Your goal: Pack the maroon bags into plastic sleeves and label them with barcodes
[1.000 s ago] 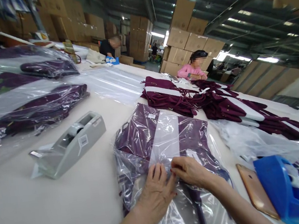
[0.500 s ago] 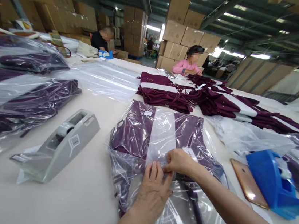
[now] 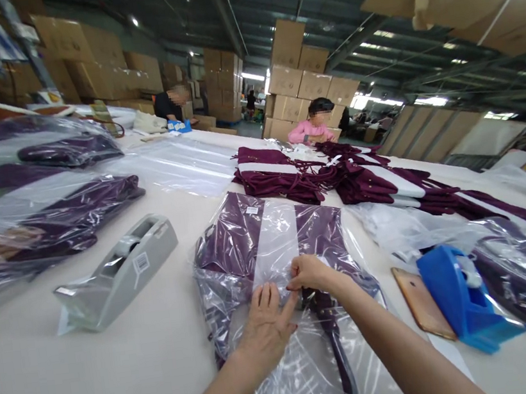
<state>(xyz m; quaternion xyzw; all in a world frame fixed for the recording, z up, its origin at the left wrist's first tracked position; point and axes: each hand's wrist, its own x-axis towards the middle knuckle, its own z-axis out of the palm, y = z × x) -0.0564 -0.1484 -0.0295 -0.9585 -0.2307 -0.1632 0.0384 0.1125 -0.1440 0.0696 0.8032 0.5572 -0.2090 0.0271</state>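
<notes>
A purple handbag point(image 3: 319, 225) wrapped with a white band point(image 3: 275, 237) lies on the table inside a clear plastic bag point(image 3: 310, 372). Its dark strap point(image 3: 331, 330) runs toward me under the film. My left hand point(image 3: 265, 326) rests flat on the plastic, fingers stretched over the lower end of the white band. Right beside its index finger, my right hand point(image 3: 312, 274) pinches at the surface of the plastic. Whatever sits between the right fingertips is too small to make out.
A grey tape dispenser point(image 3: 122, 270) stands at left, near wrapped purple bags point(image 3: 51, 205). To the right are a phone point(image 3: 422, 302), a blue tape dispenser point(image 3: 465, 299) and more plastic-wrapped goods. Purple bags point(image 3: 264, 171) are piled ahead; a person in pink point(image 3: 305, 132) works beyond them.
The camera view has shifted and tilted a little. Both hands stay at about the same spot on the plastic, the right still pinching beside the flat left hand.
</notes>
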